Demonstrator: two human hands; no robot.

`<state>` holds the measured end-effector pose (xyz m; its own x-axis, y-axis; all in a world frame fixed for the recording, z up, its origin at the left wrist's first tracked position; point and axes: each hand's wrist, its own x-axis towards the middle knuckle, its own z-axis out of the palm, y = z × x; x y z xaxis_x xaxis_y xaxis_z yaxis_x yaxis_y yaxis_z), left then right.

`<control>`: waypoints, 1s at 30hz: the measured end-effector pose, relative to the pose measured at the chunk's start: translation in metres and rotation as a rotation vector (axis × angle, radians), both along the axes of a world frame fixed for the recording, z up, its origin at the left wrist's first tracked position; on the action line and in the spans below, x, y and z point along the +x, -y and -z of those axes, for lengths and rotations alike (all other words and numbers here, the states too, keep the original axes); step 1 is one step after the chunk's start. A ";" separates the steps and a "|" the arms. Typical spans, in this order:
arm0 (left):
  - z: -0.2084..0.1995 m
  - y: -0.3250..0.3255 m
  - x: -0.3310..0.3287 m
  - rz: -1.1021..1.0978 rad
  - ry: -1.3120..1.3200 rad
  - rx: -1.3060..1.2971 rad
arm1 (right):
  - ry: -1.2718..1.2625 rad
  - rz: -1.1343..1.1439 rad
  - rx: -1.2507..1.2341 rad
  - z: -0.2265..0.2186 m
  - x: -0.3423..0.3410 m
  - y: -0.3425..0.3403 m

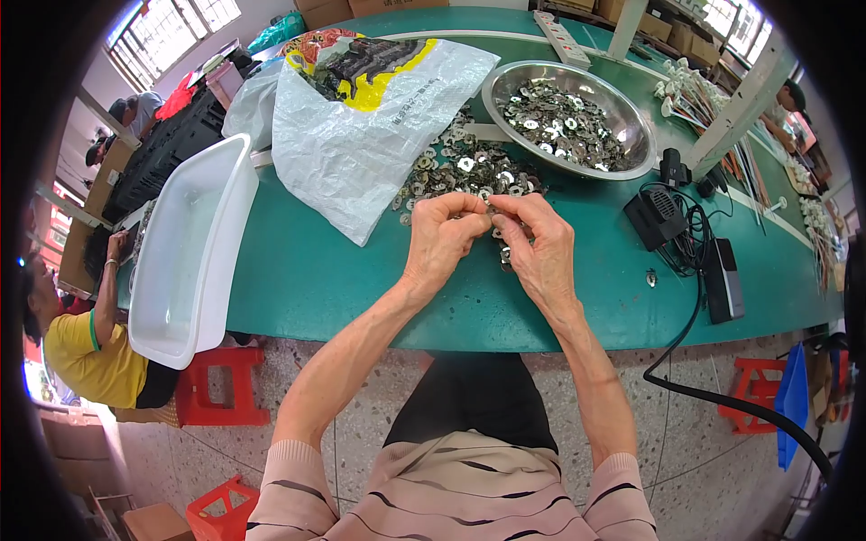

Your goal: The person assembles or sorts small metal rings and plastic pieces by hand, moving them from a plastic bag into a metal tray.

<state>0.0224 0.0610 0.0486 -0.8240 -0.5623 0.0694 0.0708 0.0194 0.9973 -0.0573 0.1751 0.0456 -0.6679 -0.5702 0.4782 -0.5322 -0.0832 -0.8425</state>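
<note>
My left hand (442, 239) and my right hand (543, 245) meet fingertip to fingertip over the table's near half. Both are closed in a pinch around a small metal piece (488, 204), mostly covered by the fingers. Just beyond them spreads a heap of small shiny metal pieces (469, 168), flat and ring-like, lying loose on the green table (433, 311). A few more pieces show below my right fingers. Behind the heap, to the right, a wide steel bowl (642, 144) holds many similar pieces.
A printed white woven sack (334, 171) lies left of the heap. A white plastic tub (239, 194) sits at the table's left edge. Black adapters (657, 219) with tangled cables lie right, near a single loose piece (651, 278). A person in yellow (86, 352) sits far left.
</note>
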 end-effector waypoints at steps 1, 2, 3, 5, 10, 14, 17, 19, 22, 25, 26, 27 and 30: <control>0.000 0.001 0.000 0.008 -0.002 0.097 | -0.080 0.013 0.007 0.003 -0.001 0.001; 0.000 0.001 0.000 0.008 -0.001 0.096 | -0.161 0.026 0.015 0.005 -0.001 0.002; 0.000 0.001 -0.001 0.002 -0.003 0.103 | -0.160 0.026 0.015 0.006 -0.002 0.002; 0.000 0.002 -0.002 -0.005 -0.004 0.110 | -0.250 0.048 0.042 0.007 -0.001 0.002; 0.004 0.006 -0.002 0.022 -0.031 0.177 | -0.295 0.059 0.034 0.009 -0.001 0.003; 0.004 0.005 -0.004 0.003 -0.044 0.164 | -0.317 0.061 0.023 0.013 -0.003 0.004; 0.001 0.003 -0.004 -0.008 -0.075 0.151 | -0.227 0.033 0.026 0.008 0.005 0.005; 0.000 0.007 -0.003 0.020 -0.033 0.155 | -0.168 0.022 0.019 0.008 0.006 0.005; 0.003 0.009 -0.005 0.055 -0.012 0.205 | -0.013 0.009 -0.005 0.006 0.004 0.005; -0.004 0.005 -0.004 0.108 0.004 0.296 | 0.235 -0.020 -0.043 0.002 0.000 0.001; -0.004 0.006 -0.003 0.107 0.002 0.294 | 0.379 -0.048 -0.070 0.000 -0.002 0.001; -0.004 0.007 -0.002 0.145 0.001 0.326 | 0.443 -0.082 -0.090 -0.001 -0.003 0.000; -0.005 0.010 -0.001 0.205 0.009 0.391 | 0.522 -0.115 -0.091 -0.005 -0.005 -0.004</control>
<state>0.0218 0.0512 0.0535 -0.9208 -0.3700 -0.1235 0.0254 -0.3727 0.9276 -0.0625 0.1787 0.0508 -0.7655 -0.6256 0.1504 -0.0279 -0.2013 -0.9791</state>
